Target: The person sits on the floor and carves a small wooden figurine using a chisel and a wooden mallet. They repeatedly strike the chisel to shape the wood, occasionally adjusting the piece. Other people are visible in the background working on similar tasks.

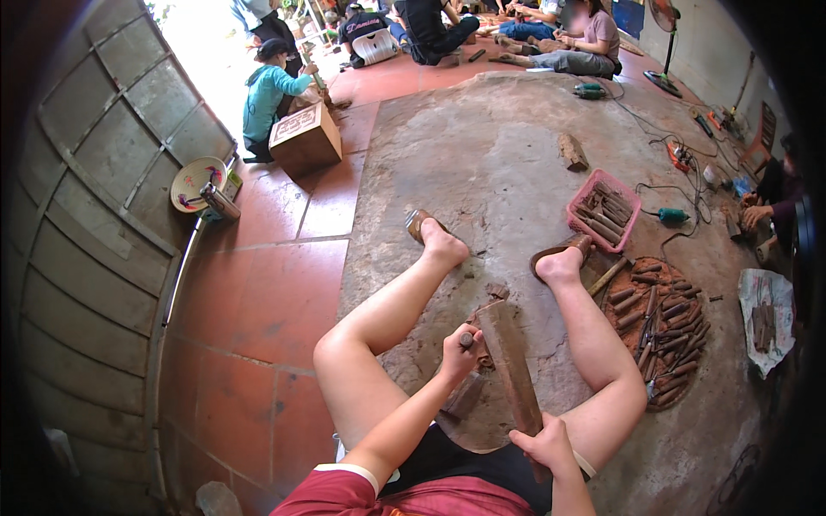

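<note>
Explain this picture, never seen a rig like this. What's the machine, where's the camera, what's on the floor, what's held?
No machine here: a person works bare-handed. The single picture comes from the left one of two wide fisheye cameras worn on the head, looking down, so straight edges bend near the rim. Picture left is the person's left.

The left hand grips a dark, round-ended tool handle; its working end isn't clear. The right hand holds a long, brown wooden club.

On the rough grey floor stands a pink plastic basket of brown pieces, with a pile of brown-handled tools nearby. Other people sit or crouch further off.
</note>
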Available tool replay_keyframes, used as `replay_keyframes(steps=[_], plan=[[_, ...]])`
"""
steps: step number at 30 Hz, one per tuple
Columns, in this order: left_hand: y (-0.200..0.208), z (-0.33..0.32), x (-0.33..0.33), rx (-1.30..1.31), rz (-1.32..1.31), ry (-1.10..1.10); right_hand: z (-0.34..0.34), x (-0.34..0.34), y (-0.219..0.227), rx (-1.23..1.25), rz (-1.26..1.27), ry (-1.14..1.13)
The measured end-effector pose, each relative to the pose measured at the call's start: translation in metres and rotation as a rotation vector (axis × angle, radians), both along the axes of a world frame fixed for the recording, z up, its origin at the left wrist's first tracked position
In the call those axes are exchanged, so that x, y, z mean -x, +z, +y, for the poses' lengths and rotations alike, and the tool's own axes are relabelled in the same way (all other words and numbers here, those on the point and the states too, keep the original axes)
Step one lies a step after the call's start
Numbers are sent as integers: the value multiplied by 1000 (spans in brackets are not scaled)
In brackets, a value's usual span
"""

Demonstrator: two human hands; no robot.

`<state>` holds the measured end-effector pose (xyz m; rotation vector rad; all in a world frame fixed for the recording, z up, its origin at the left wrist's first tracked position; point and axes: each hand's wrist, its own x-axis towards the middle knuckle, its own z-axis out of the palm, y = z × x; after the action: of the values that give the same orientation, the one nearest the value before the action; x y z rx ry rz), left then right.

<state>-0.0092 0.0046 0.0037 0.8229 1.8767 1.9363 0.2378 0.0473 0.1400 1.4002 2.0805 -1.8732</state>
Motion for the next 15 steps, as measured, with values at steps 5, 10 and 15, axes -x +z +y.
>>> replay_keyframes(steps=[5,10,15], plan=[[9,-2,9,-6,-1,-43,1,3,-4,-22,-3,29],[-51,-5,-15,50,-123,-251,0,5,-9,-38,-15,59],[3,7,-14,-123,-141,-258,1,0,10,-4,46,11]])
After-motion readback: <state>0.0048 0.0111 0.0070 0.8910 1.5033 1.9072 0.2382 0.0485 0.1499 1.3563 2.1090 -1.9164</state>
